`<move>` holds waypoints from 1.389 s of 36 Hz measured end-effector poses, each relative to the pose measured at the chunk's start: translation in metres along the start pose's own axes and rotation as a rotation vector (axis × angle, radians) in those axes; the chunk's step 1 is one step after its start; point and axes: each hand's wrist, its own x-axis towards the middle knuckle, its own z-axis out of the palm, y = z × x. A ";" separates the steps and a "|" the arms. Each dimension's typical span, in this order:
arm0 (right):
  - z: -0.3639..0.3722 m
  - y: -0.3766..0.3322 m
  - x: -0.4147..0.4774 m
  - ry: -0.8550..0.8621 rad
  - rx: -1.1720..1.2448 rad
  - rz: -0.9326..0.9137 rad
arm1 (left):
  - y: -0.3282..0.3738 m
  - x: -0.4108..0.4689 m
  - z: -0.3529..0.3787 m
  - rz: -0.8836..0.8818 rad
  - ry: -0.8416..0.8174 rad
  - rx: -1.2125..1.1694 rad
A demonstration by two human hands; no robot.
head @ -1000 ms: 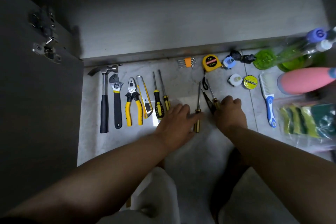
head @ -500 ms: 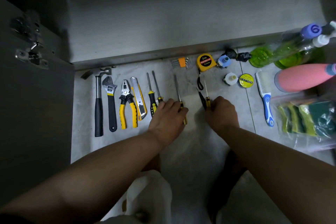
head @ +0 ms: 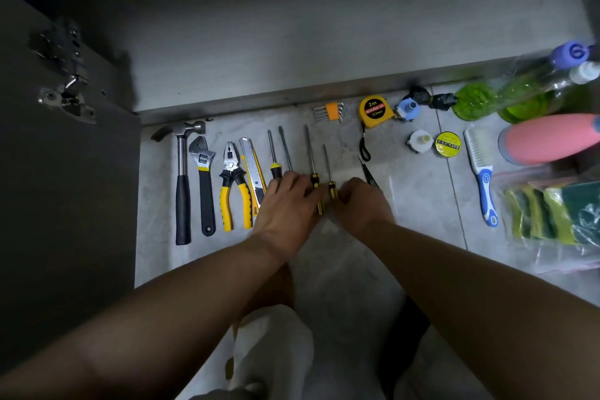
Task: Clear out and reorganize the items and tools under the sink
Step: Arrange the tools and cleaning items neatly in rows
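Note:
Tools lie in a row on the floor in front of the open sink cabinet [head: 324, 42]: hammer [head: 181, 178], wrench [head: 205, 182], pliers [head: 234, 188], utility knife [head: 251, 166], then two screwdrivers [head: 273, 153] [head: 285, 148]. My left hand [head: 289, 208] rests with fairly straight fingers against the yellow-black handle of a long screwdriver [head: 310, 153]. My right hand [head: 362, 204] pinches the handle of a small screwdriver [head: 328, 166] lying just right of the long one. A black pointed tool [head: 368, 172] sticks out from behind my right hand.
Hex keys [head: 331, 112], a yellow tape measure [head: 373, 109], a tape roll [head: 448, 144], a brush [head: 482, 169], green bottles [head: 506, 97], a pink bottle [head: 552, 138] and bagged sponges [head: 552, 214] lie to the right. The open cabinet door [head: 65, 188] stands at left.
My left hand slid the long screwdriver left into the row. My right hand brought the small screwdriver left beside it, leaving the black tool behind.

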 end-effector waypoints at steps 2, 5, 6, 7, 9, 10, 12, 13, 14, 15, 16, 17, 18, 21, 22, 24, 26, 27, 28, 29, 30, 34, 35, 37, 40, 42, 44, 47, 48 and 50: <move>-0.005 0.006 -0.004 0.129 -0.054 -0.039 | 0.000 -0.001 0.001 -0.007 0.011 -0.012; -0.013 0.021 -0.009 0.356 -0.240 -0.098 | 0.001 -0.002 0.002 -0.012 0.019 -0.006; -0.015 0.026 -0.010 0.359 -0.263 -0.077 | 0.002 -0.003 0.002 -0.006 0.020 -0.004; -0.018 0.030 -0.010 0.323 -0.257 -0.040 | 0.003 -0.003 0.002 0.001 0.017 -0.005; -0.020 0.035 -0.009 0.212 -0.201 0.033 | 0.005 -0.003 0.004 0.009 -0.010 -0.005; -0.020 0.035 -0.009 0.167 -0.179 0.049 | 0.005 -0.002 0.006 0.010 -0.033 -0.004; -0.019 0.035 -0.008 0.126 -0.158 0.049 | 0.005 -0.002 0.011 0.007 -0.084 -0.013; -0.017 0.033 -0.008 0.121 -0.150 0.042 | 0.004 -0.003 0.013 0.006 -0.106 -0.020; -0.016 0.032 -0.007 0.117 -0.140 0.033 | 0.003 -0.003 0.014 0.006 -0.120 -0.026; -0.014 0.030 -0.007 0.112 -0.130 0.023 | 0.003 -0.004 0.015 0.008 -0.127 -0.033; -0.013 0.027 -0.006 0.107 -0.118 0.011 | 0.002 -0.004 0.016 0.011 -0.133 -0.040; -0.012 0.025 -0.006 0.102 -0.108 -0.001 | 0.002 -0.005 0.016 0.011 -0.137 -0.048; -0.011 0.023 -0.005 0.096 -0.099 -0.014 | 0.001 -0.005 0.016 0.008 -0.140 -0.059; -0.009 0.019 -0.004 0.078 -0.086 -0.048 | 0.002 -0.004 0.014 0.000 -0.143 -0.085; -0.009 0.017 -0.002 0.082 -0.094 -0.061 | 0.002 -0.003 0.014 0.003 -0.140 -0.084; -0.014 0.014 0.004 0.133 -0.141 -0.093 | 0.002 -0.002 0.014 0.010 -0.131 -0.083; -0.023 0.010 0.015 0.245 -0.217 -0.140 | 0.002 -0.002 0.014 0.025 -0.113 -0.073; -0.030 0.007 0.022 0.299 -0.254 -0.171 | 0.002 -0.001 0.013 0.041 -0.092 -0.066; -0.037 0.003 0.030 0.332 -0.283 -0.202 | 0.002 -0.001 0.012 0.059 -0.064 -0.063; -0.044 0.000 0.038 0.346 -0.306 -0.227 | 0.003 0.000 0.009 0.072 -0.035 -0.071; -0.052 -0.003 0.045 0.344 -0.322 -0.245 | 0.003 0.003 0.006 0.080 -0.013 -0.085; -0.075 -0.011 0.074 0.189 -0.387 -0.295 | 0.005 0.031 -0.011 0.084 0.025 -0.108; -0.079 -0.011 0.079 0.130 -0.420 -0.304 | 0.004 0.041 -0.015 0.074 0.021 -0.109; -0.083 -0.010 0.084 0.049 -0.469 -0.316 | 0.003 0.063 -0.025 0.053 0.003 -0.141; -0.084 0.000 0.078 0.034 -0.505 -0.340 | -0.001 0.096 -0.037 0.027 -0.049 -0.103; -0.082 0.010 0.066 0.018 -0.504 -0.328 | -0.003 0.114 -0.040 0.011 -0.102 -0.057; -0.079 0.022 0.053 0.003 -0.513 -0.319 | -0.004 0.127 -0.040 0.007 -0.157 -0.036; -0.074 0.043 0.034 0.012 -0.529 -0.331 | -0.001 0.135 -0.038 0.024 -0.201 -0.058; -0.073 0.050 0.028 0.021 -0.536 -0.338 | 0.001 0.135 -0.036 0.045 -0.219 -0.075; -0.071 0.063 0.017 0.030 -0.561 -0.345 | 0.006 0.136 -0.034 0.096 -0.265 -0.100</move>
